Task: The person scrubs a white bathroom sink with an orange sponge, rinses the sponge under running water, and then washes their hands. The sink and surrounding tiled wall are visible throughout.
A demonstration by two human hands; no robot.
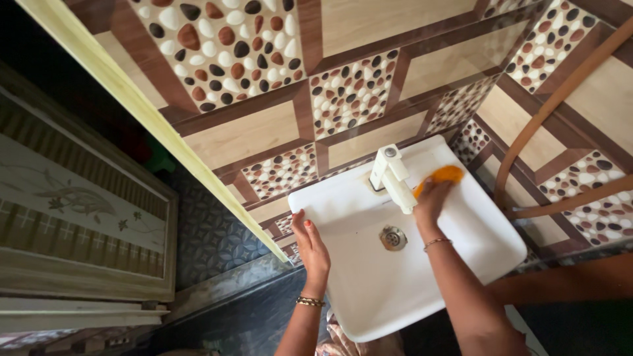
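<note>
Orange sponge [440, 175] under right hand [430, 201]

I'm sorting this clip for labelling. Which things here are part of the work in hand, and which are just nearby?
In use:
right hand pressing an orange sponge
left hand resting on the white sink rim
white tap

Just nearby:
pebble-pattern wall tiles
curved pipes
patterned door panel

place: home bathroom or washroom
signs: white washbasin [369, 264] with tap [393, 177], pebble-patterned wall tiles [224, 46]
</note>
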